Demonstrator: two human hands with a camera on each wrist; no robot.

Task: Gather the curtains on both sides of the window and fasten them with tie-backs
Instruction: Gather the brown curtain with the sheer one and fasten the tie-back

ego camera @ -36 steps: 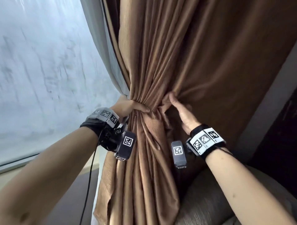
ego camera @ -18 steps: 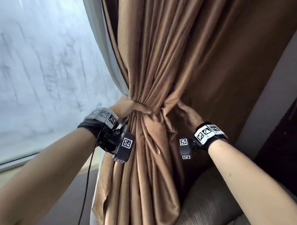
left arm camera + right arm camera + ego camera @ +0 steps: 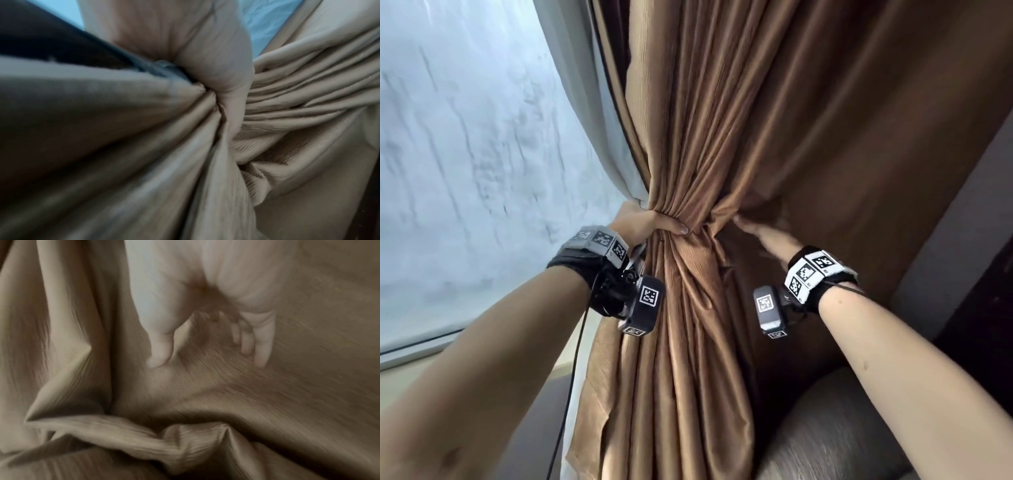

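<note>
A brown pleated curtain (image 3: 705, 137) hangs in the middle of the head view, pinched into a narrow waist. My left hand (image 3: 654, 222) grips that waist from the left, thumb across the front. In the left wrist view the left hand (image 3: 216, 65) is wrapped tight round the bunched curtain (image 3: 308, 113). My right hand (image 3: 756, 231) lies on the right side of the gather; its fingertips are hidden in a shadowed fold. In the right wrist view the right hand (image 3: 205, 288) has straight, spread fingers pressing flat on the curtain (image 3: 102, 402). No tie-back shows.
The window pane (image 3: 465, 171) fills the left, with a pale grey lining (image 3: 592, 102) at the curtain's edge and a sill (image 3: 414, 353) below. A dark upholstered seat (image 3: 842, 428) sits at lower right. A black cable (image 3: 571, 377) hangs from my left wrist.
My right hand has slid from the front of the gather round to its right side, fingertips now in the fold. The left hand has kept its grip in place.
</note>
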